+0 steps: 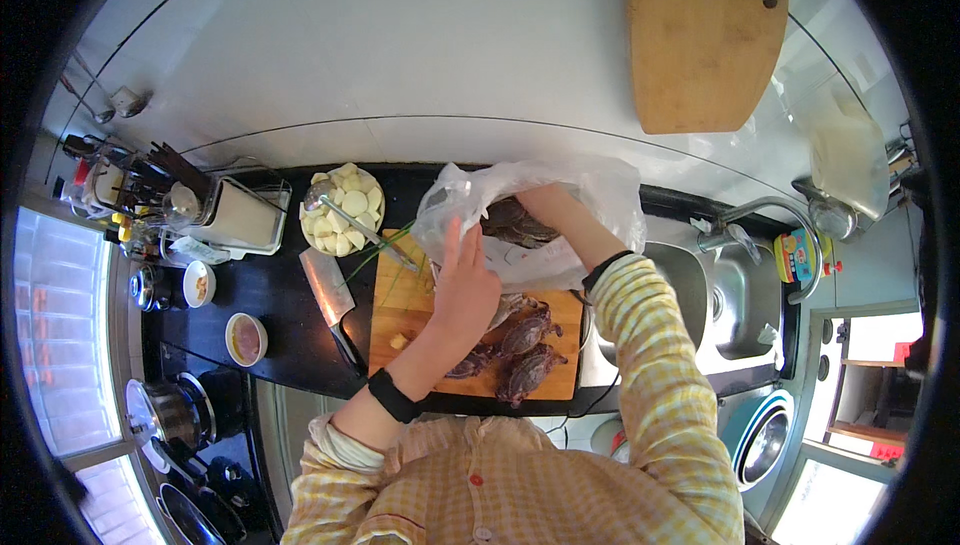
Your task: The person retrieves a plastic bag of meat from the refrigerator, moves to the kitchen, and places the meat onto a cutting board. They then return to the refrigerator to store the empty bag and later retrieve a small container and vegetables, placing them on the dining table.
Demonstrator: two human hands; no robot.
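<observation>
A translucent white plastic bag (611, 185) lies open over the back of a wooden cutting board (390, 305), with dark meat-like pieces (517, 222) inside. My right hand (547, 204) reaches into the bag onto these pieces; its fingers are partly hidden. At the bag's near left edge is my left hand (469, 279), its fingers extended against the plastic; whether they pinch it is unclear. Several dark reddish-brown pieces of meat (529, 372) lie on the board below the bag. Green stalks (382, 245) and a long metal utensil (367, 230) cross the board's upper left corner.
Left of the board lie a cleaver (328, 290) and a plate of pale cut slices (355, 204). Two small bowls (246, 339) (199, 284) stand farther left, near a utensil rack (251, 215). A double sink (742, 305) with a faucet (772, 204) is at right.
</observation>
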